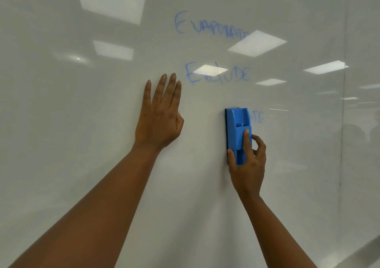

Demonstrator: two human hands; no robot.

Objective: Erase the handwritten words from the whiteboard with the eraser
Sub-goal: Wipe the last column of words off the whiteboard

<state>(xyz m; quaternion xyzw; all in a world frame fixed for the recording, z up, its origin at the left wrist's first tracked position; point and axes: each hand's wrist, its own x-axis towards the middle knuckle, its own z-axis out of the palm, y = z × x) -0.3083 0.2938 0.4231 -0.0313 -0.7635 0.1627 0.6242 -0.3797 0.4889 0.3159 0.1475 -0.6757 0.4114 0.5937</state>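
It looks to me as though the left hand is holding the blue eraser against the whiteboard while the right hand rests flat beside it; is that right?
Not quite: the hands are swapped. In the head view, the right hand holds the blue eraser against the whiteboard, while the left hand rests flat beside it.

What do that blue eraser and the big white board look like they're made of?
The eraser looks like moulded plastic, matte blue with ridged shaping, and a dark strip, probably felt, shows along its left edge. The whiteboard looks glossy, perhaps glass or coated steel: it mirrors the ceiling lights sharply.

Glossy whiteboard (82,123) (mirror-smooth), plastic eraser (236,123)
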